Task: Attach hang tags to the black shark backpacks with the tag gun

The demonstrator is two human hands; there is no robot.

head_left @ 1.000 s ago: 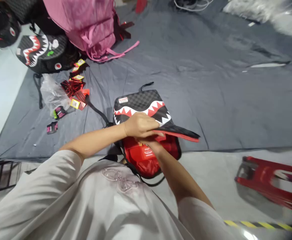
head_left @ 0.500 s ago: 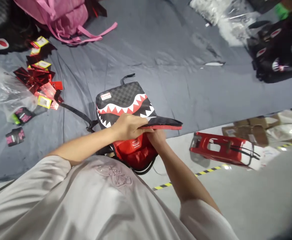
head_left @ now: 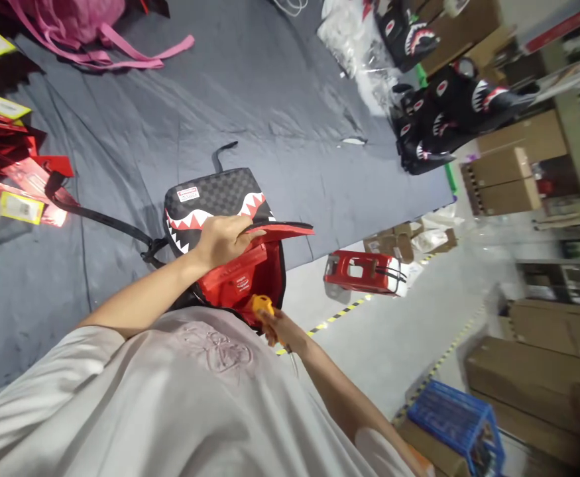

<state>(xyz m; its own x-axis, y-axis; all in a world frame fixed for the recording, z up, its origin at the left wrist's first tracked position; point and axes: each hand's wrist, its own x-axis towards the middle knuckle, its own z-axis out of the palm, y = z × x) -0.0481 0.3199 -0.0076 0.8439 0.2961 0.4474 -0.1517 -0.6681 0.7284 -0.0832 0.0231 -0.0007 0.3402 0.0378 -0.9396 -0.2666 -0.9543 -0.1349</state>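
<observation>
A black checkered backpack (head_left: 223,189) with a red-and-white shark-tooth print lies on the grey covering, its red-lined main compartment open toward me. My left hand (head_left: 223,240) grips the front panel's edge and holds the flap (head_left: 287,230) folded up, fingers wrapped over it. At the lower right of the opening, my right hand (head_left: 277,326) is closed round a small yellow-orange tool (head_left: 261,305), whose exact kind I cannot make out. The tool's end is over the red lining (head_left: 237,275). A black strap (head_left: 103,217) trails from the bag's left side.
Red tags with yellow labels (head_left: 21,207) lie at left, near a pink backpack (head_left: 71,20). Black shark-face bags (head_left: 439,119) and clear plastic (head_left: 354,53) are at the table's far right. On the floor stand a red stool-like item (head_left: 356,271), cartons (head_left: 523,371) and a blue crate (head_left: 449,414).
My right hand has come down from under the flap to the opening's lower right, where the yellow-orange tool now shows in it. My left hand still holds the panel. The view has turned rightward.
</observation>
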